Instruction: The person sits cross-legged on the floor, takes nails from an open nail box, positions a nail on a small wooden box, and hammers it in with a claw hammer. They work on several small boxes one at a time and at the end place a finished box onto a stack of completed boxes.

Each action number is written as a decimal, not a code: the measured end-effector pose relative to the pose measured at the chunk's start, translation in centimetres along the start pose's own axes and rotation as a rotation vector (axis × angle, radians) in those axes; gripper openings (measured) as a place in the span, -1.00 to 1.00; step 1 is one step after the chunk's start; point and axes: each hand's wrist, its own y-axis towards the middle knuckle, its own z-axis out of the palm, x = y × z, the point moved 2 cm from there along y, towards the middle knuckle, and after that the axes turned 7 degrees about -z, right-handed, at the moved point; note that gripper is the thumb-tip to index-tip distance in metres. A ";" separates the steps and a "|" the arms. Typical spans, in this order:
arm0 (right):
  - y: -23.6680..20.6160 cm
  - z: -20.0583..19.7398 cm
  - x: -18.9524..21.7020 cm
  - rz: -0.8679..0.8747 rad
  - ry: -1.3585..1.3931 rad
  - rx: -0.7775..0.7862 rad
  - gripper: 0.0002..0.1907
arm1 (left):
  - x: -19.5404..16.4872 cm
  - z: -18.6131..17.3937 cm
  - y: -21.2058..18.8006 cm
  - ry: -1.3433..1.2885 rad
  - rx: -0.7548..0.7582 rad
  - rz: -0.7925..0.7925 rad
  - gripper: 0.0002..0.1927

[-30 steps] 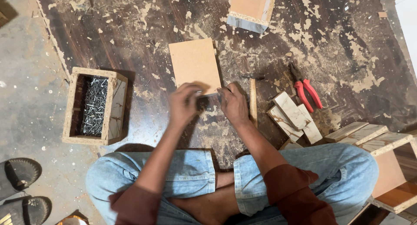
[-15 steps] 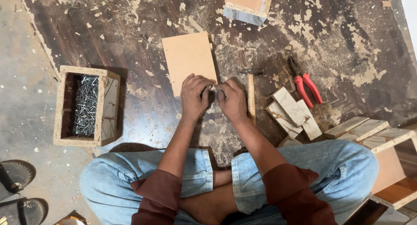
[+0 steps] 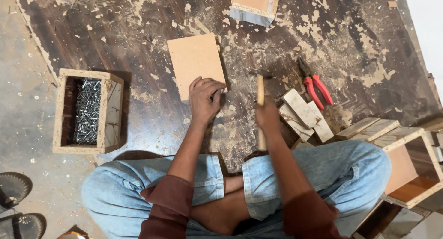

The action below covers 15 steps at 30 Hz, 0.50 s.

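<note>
From the head camera, you sit cross-legged on a dark wooden floor strewn with sawdust, looking down over your jeans.

Your left hand is curled narrow, fingers bunched together, resting on the near edge of a flat tan board that lies on the floor in front of you. Whether the fingers pinch anything small you cannot tell.

Your right hand is closed around the wooden handle of a hammer. The handle stands nearly upright in the picture, and its dark head sits at the far end, just right of the board's near corner. The two hands are near each other but apart.

Just right of the hammer lies a small heap of pale wooden blocks, some touching one another. Beyond them rest red-handled pliers, handles pointing toward you.

Well off to your left stands an open wooden box filled with nails. At the top edge another boxlike wooden piece is partly cut off. At your right knee sits an open wooden frame with slats beside it.

Dark sandals lie at the lower left on grey concrete.
</note>
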 end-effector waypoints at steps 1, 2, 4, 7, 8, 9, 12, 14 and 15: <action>-0.5 -0.2 0.6 0.023 0.207 0.013 -0.59 | 0.1 0.0 0.0 0.006 -0.003 0.008 -0.85; -1.3 -0.7 1.3 0.044 0.412 0.029 -0.60 | 0.1 0.1 -0.1 0.010 -0.014 0.015 -0.86; -3.1 -1.6 3.3 -0.017 0.635 0.055 -0.62 | 0.2 0.2 -0.1 0.023 -0.035 0.026 -0.87; -7.2 -3.1 5.1 -0.080 0.600 0.105 -0.65 | 0.5 0.5 -0.1 0.020 -0.043 0.012 -0.87; -8.3 -3.2 5.3 0.002 0.530 0.140 -0.65 | 0.5 0.5 -0.1 0.028 -0.047 0.010 -0.85; -9.2 -3.3 5.2 0.083 0.458 0.171 -0.64 | 0.5 0.6 -0.1 0.033 -0.051 0.011 -0.82; -10.5 -3.0 4.9 0.073 0.604 0.196 -0.65 | 0.5 0.4 -0.2 -0.012 -0.061 -0.006 -0.68; -10.5 -2.5 4.0 0.161 0.679 0.265 -0.70 | 0.5 0.2 -0.4 -0.027 -0.048 -0.026 -0.61; -10.4 -2.3 3.5 0.204 0.717 0.297 -0.71 | 0.4 0.2 -0.4 -0.018 -0.047 -0.028 -0.59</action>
